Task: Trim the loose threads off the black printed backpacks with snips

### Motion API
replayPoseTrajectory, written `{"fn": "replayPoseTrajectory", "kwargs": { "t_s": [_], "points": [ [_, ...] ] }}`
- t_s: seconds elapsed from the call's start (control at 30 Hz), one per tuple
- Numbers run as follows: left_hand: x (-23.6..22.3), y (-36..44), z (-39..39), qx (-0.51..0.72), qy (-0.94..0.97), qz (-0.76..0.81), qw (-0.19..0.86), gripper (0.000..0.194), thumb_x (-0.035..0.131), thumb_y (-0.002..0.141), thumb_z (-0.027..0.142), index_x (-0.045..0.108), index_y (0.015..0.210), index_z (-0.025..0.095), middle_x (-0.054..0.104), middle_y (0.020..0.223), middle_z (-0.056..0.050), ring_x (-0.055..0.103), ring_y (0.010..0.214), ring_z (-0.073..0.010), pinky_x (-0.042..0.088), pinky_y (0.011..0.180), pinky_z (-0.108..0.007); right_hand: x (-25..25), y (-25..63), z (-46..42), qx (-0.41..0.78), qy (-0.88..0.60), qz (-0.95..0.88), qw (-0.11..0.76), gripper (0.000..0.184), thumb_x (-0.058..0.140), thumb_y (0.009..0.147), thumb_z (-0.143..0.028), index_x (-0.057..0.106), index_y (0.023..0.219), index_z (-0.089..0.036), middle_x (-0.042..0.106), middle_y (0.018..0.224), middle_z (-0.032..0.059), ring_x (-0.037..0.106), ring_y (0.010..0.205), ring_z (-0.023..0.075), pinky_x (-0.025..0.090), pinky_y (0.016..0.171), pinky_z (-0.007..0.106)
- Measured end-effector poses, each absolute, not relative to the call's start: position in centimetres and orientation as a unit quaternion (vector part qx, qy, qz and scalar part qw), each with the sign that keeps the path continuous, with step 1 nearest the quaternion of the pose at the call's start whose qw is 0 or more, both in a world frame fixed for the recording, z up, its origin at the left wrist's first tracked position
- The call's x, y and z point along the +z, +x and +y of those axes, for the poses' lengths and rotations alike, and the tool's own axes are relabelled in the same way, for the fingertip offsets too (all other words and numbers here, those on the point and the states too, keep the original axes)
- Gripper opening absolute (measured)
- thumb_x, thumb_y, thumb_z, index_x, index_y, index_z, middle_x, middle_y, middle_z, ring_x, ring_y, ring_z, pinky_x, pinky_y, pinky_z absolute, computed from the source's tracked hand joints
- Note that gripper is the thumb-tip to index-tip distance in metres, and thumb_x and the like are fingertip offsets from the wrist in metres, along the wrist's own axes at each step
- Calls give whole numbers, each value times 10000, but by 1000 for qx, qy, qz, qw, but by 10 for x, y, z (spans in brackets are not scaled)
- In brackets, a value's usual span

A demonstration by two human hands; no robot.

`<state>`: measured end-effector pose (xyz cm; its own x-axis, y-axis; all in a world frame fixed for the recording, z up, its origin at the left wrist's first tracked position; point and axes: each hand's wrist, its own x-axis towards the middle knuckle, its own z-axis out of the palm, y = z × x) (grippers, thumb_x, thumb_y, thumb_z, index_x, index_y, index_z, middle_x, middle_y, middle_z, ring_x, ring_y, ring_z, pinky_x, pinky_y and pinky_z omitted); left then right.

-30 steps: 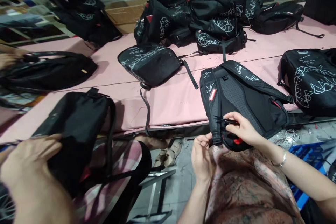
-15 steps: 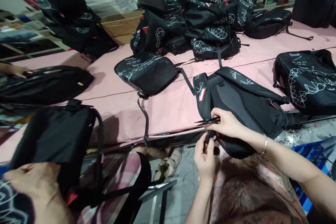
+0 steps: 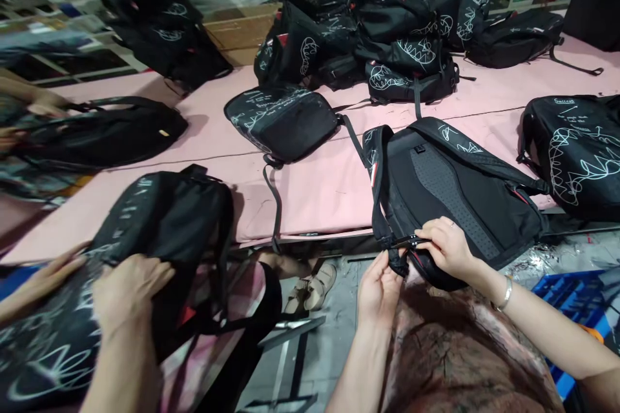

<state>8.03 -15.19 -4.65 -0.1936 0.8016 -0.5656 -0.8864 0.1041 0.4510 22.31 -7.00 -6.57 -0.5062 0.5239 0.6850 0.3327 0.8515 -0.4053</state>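
A black backpack (image 3: 455, 190) lies back-side up on the pink table (image 3: 320, 187), its lower end hanging over the front edge. My left hand (image 3: 378, 287) is closed, pinching the end of the backpack's shoulder strap (image 3: 396, 263). My right hand (image 3: 448, 248), with a bracelet on its wrist, is closed on small black thread snips (image 3: 405, 242). The tips of the snips touch the strap just above my left fingers.
A co-worker's hands (image 3: 126, 284) grip a printed black backpack (image 3: 159, 232) on their lap at the left. Another backpack (image 3: 283, 119) lies mid-table, and one more (image 3: 574, 151) sits at the right. A pile of backpacks (image 3: 387, 39) fills the back. A blue crate (image 3: 571, 290) stands on the floor.
My right hand has brought the snips down to the strap end held by my left hand. The co-worker has turned their backpack so that its printed side shows.
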Motion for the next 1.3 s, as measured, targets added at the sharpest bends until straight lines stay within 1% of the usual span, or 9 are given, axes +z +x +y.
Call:
{"fn": "replayPoseTrajectory", "kwargs": {
  "t_s": [0.2,0.4,0.67,0.87,1.0,1.07,1.13,1.23,1.3],
  "points": [
    [-45,84,-155,666,-42,397,629,201,480,809,67,677,831,30,683,841,-146,649,836,-193,481,851,-298,-62,219,-69,61,-263,-869,414,135,486,869,-224,607,893,-167,625,819,48,484,702,161,363,636,298],
    [-45,92,-154,684,-22,398,611,129,550,779,102,674,777,68,679,809,-113,643,760,-154,476,828,-274,-60,222,-74,55,-267,-867,418,135,499,866,-225,617,889,-164,626,818,47,487,708,151,356,643,291],
    [-40,101,-154,700,-5,404,589,112,607,746,149,671,823,97,674,867,-97,627,827,-144,459,834,-260,-55,216,-81,-25,-253,-877,408,138,537,835,-188,608,951,-164,636,841,43,469,680,151,321,603,303],
    [-37,104,-154,703,-14,411,580,85,631,721,151,661,785,104,674,844,-86,631,807,-147,474,785,-253,-53,215,-84,-45,-269,-870,409,134,533,837,-190,607,945,-164,639,826,41,461,665,145,307,595,307],
    [-35,106,-156,701,-10,417,578,135,653,705,172,651,826,113,669,888,-87,625,830,-146,463,802,-254,-53,215,-85,-49,-278,-867,409,115,533,829,-173,603,919,-171,642,807,30,450,632,143,294,581,313],
    [-36,106,-157,701,-3,419,578,157,671,692,190,644,830,121,664,923,-86,621,853,-149,456,808,-250,-54,215,-85,-17,-281,-863,420,101,519,834,-162,597,895,-177,637,794,29,467,639,142,316,598,308],
    [-38,105,-159,697,10,425,577,191,684,683,218,637,848,134,657,961,-79,614,881,-154,449,818,-251,-55,215,-85,67,-292,-844,444,73,509,839,-171,581,851,-174,625,767,31,504,675,144,362,647,298],
    [-49,107,-160,683,60,460,564,310,672,698,287,613,973,157,641,1017,-75,595,943,-176,440,843,-277,-53,211,-85,289,-364,-758,458,85,502,834,-214,543,898,-177,610,787,25,556,712,133,423,670,265],
    [-61,111,-162,670,112,506,532,381,666,697,298,588,1046,168,620,1074,-76,569,1007,-192,426,874,-288,-50,205,-84,424,-416,-687,420,247,556,780,-251,515,1015,-187,608,835,18,573,720,127,445,654,244]
  ]
}}
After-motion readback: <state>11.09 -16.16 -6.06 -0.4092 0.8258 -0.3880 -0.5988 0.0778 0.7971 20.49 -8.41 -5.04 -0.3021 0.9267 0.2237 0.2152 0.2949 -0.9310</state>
